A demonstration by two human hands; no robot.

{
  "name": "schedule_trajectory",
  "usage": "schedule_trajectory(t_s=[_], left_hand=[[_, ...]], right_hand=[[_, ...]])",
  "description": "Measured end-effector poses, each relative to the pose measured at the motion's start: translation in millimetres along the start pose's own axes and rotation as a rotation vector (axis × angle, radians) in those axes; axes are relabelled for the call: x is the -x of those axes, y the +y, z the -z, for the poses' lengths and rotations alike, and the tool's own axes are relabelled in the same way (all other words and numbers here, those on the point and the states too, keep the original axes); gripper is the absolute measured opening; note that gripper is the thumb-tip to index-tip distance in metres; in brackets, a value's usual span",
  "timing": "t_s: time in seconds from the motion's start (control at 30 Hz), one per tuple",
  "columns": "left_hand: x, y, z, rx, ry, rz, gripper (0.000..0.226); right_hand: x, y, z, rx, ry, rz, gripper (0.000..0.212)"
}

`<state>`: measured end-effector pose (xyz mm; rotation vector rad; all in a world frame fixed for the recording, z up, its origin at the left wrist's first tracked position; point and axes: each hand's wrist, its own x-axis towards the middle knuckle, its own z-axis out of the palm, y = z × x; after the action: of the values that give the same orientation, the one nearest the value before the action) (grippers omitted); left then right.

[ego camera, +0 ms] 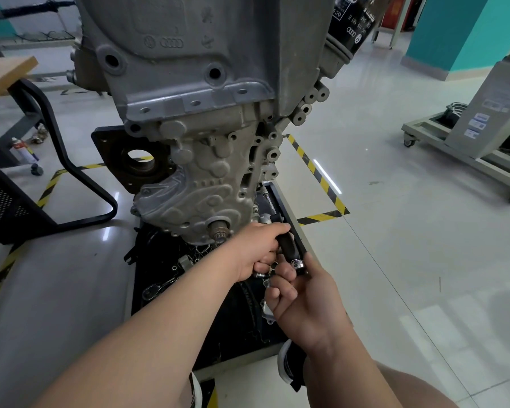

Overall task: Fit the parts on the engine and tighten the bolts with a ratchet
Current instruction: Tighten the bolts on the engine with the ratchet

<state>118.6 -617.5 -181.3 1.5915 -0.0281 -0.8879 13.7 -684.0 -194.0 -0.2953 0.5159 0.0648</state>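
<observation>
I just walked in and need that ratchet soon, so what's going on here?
A person works at the grey cast-metal engine. Their left hand grips the black-handled ratchet low beside the engine, above the black parts tray on the floor. Their right hand pinches the chrome end of its handle. Whether the ratchet sits on a bolt is hidden.

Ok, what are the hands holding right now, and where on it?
Both hold the ratchet: the left hand wraps its black handle, and the right hand pinches its shiny lower end.
</observation>
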Motion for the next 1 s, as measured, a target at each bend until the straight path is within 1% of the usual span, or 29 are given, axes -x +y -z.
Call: schedule_trajectory(t_s=[0.07,0.17,0.37,0.5,0.57,0.73,0.83,0.9,1.0], left_hand=[[0.0,0.3,0.8,0.007,0.001,0.003,0.019],[0.4,-0.7,1.2,-0.003,0.009,-0.007,0.018],[0.1,-2.9,-0.9,-0.024,0.033,-0.049,0.018],[1.8,-2.6,-3.0,-0.015,0.039,-0.053,0.018],[2.3,-2.5,-4.3,-0.002,0.04,-0.048,0.018],[1.3,-2.2,-6.2,-0.006,0.053,-0.04,0.017],[-1.0,-3.0,-5.9,-0.007,0.063,-0.043,0.025],[-1.5,-4.0,-5.4,-0.005,0.071,-0.049,0.027],[-2.4,-6.3,-4.2,-0.02,0.09,-0.052,0.024]], right_hand=[[1.0,1.1,-1.0,-0.056,-0.021,-0.027,0.046],[1.2,1.9,-1.9,-0.058,-0.019,-0.037,0.045],[-1.4,1.4,0.7,0.047,0.019,-0.003,0.043],[-3.4,0.6,4.0,0.167,0.034,0.072,0.039],[-4.9,0.1,6.6,0.277,0.06,0.13,0.038],[-6.8,-2.2,9.8,0.668,0.186,0.319,0.025],[-6.2,-3.3,11.2,0.882,0.217,0.438,0.014],[-4.8,-3.1,13.4,1.076,0.229,0.52,0.019],[-0.7,-2.4,15.2,1.452,0.249,0.637,0.039]])
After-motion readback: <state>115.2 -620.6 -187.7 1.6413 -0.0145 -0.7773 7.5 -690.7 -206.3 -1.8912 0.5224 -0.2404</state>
